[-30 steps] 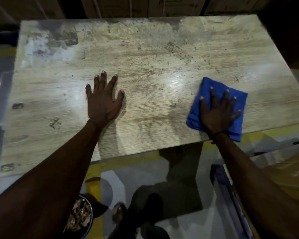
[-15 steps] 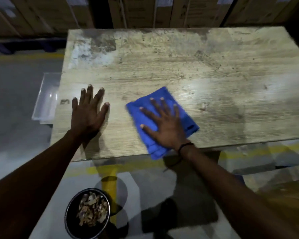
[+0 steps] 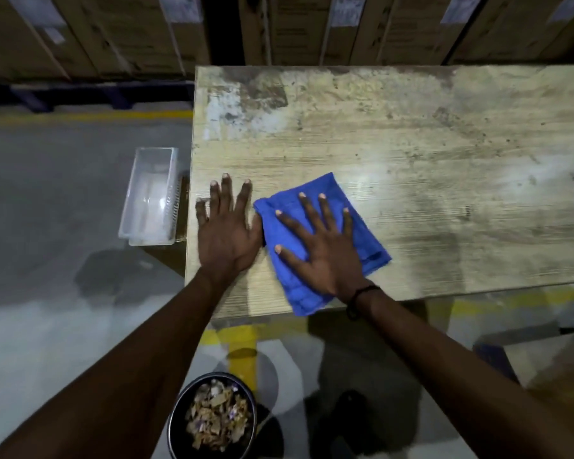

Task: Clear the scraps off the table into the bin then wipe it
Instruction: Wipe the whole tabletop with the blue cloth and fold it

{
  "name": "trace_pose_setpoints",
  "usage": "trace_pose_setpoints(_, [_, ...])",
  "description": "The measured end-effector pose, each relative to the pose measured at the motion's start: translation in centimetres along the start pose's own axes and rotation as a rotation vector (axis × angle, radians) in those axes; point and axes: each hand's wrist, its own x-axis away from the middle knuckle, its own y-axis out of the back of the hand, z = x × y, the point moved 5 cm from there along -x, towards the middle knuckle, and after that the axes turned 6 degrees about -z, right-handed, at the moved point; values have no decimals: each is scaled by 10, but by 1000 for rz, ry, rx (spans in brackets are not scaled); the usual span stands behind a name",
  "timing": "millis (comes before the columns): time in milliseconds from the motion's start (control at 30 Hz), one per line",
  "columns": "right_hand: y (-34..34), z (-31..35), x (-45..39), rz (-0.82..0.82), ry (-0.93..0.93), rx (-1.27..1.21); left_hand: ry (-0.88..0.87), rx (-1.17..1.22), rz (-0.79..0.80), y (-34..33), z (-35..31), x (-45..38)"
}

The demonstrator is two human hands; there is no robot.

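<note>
The right hand (image 3: 325, 256), fingers spread, is pressing the blue cloth (image 3: 362, 233) flat for wiping, while the left hand (image 3: 227, 233), fingers spread beside the cloth, is bracing on the table (image 3: 411, 144).

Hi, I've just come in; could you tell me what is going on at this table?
A person is wiping the wooden table. The right hand presses flat on a folded blue cloth near the table's front left corner, while the left hand rests flat on the bare top beside it. The scraps already lie in the black bin on the floor. A clear plastic tray sits off the table's left edge.
</note>
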Motion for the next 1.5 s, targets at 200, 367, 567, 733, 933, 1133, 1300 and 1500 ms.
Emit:
trace_pose_setpoints(200, [8,-90,-54,-14,-133,56,15,34,34,-4,1,-10])
trace_pose_setpoints(367, [9,-172,-133,-19,-556,28,48,49,50,-9,12,-85])
trace_pose_setpoints(567, [-14,-153,-213,-46,-676,50,61,38,33,-15,29,-201])
trace_pose_setpoints(733, [-34,-95,-237,-56,-62,33,90,32,-64,-17,36,-233])
trace_pose_setpoints(933, [-42,-124,-319,-53,-135,-46,101,18,-84,-18,34,-232])
trace_pose_setpoints(1133, [-64,-78,-398,28,-54,-55,130,92,-109,-17,36,-234])
trace_pose_setpoints(1300, [-72,-37,-406,48,69,-63,174,286,-193,-12,41,-234])
trace_pose_setpoints(1500, [-67,-16,-370,27,123,-79,178,482,-271,-3,48,-232])
